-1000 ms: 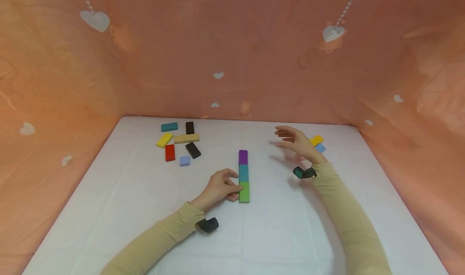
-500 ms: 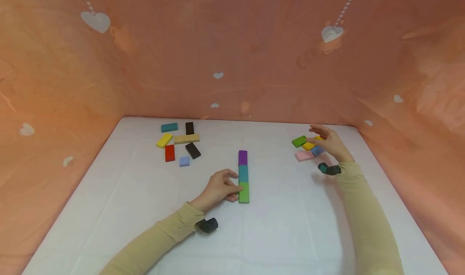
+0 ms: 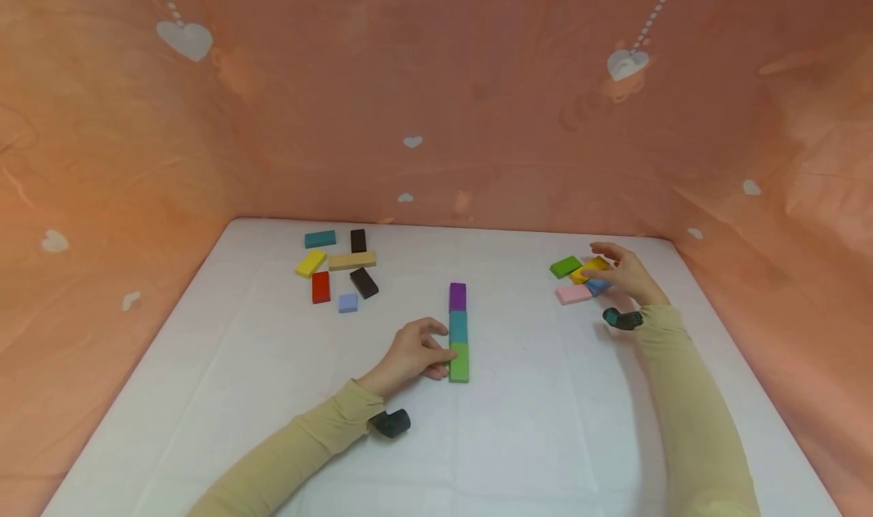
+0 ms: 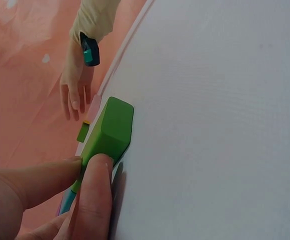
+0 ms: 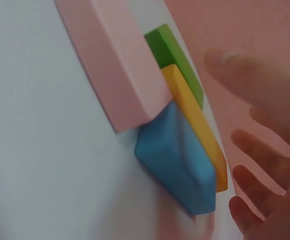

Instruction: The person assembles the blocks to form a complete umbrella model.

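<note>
In head view we rest our L hand (image 3: 409, 354), fingers loose, against the lime block (image 3: 460, 367) just below ctr; our R hand (image 3: 629, 276), fingers apart, hovers by yellow block (image 5: 197, 122) & blue block (image 5: 167, 142), R of ctr.

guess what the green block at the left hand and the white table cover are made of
Green block: perhaps painted wood or plastic; it looks matte and smooth, with even colour and no visible grain. White table cover: probably fabric with a dull finish, given its faint creases.
</note>
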Tool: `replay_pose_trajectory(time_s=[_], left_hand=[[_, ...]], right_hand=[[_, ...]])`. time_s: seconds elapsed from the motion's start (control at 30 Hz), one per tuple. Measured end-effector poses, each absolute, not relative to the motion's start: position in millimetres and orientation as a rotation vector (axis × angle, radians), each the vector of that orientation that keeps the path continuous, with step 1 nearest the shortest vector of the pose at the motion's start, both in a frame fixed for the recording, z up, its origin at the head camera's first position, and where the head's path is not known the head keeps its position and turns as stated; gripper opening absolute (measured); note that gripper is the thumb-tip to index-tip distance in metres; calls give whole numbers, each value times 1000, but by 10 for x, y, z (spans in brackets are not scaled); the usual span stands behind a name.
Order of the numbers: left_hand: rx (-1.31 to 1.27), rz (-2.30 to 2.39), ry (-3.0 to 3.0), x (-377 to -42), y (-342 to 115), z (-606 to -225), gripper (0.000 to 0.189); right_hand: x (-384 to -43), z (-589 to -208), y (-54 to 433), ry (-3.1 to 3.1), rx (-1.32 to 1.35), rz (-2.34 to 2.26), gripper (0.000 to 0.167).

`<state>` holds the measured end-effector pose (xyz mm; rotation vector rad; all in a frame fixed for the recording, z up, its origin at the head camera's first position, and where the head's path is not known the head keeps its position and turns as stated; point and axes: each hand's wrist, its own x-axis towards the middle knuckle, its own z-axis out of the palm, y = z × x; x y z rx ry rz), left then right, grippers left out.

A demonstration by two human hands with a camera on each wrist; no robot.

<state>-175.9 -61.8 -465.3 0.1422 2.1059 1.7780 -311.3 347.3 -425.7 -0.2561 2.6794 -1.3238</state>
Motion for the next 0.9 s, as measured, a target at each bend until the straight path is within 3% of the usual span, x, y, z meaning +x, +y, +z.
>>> replay_pose_trajectory(time_s=[0.37, 0.9], left_hand=[[139, 1765, 2112, -1754, -611, -4647, 41], [125, 1752, 2118, -1739, -612, -4594, 42]], right_hand=[[-3138, -4298, 3461, 2615, -177, -1185, 78], [-3113, -4336, 3506, 2577, -208, -1216, 68]])
